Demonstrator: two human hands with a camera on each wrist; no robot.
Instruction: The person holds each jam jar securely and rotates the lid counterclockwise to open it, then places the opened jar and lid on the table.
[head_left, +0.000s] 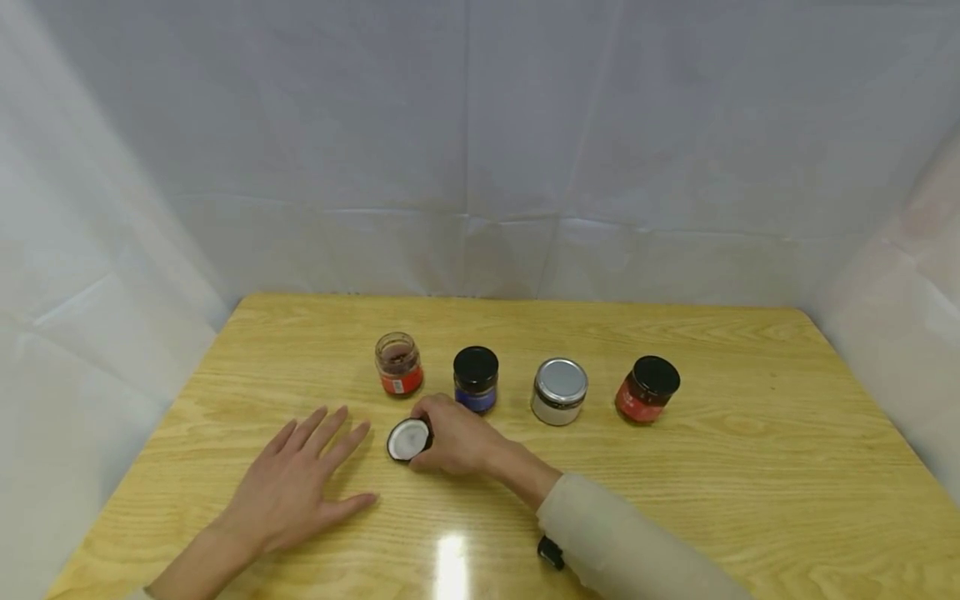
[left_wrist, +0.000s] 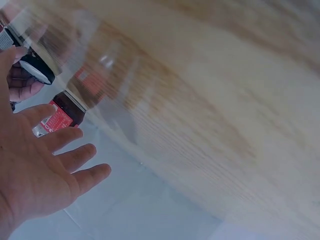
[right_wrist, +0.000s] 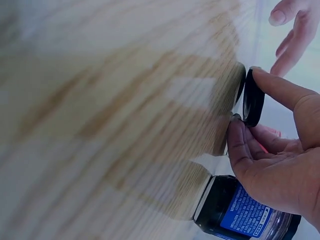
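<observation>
In the head view my right hand (head_left: 459, 437) pinches a black jar lid (head_left: 408, 439), its white inside facing up toward the camera. The right wrist view shows the lid (right_wrist: 254, 97) edge-on between thumb and fingers, close to the table top. My left hand (head_left: 288, 483) is spread with straight fingers to the left of the lid and holds nothing. Behind the lid stands a lidless glass jar (head_left: 400, 367) with a red label and dark contents inside. Just beyond my right hand is a blue-labelled jar (head_left: 476, 382) with a black lid.
Farther right stand a pale jar (head_left: 559, 392) with a silver lid and a red-labelled jar (head_left: 648, 390) with a black lid. A small black object (head_left: 551, 552) shows beside the right sleeve. White sheeting (head_left: 480, 150) surrounds the wooden table (head_left: 750, 467).
</observation>
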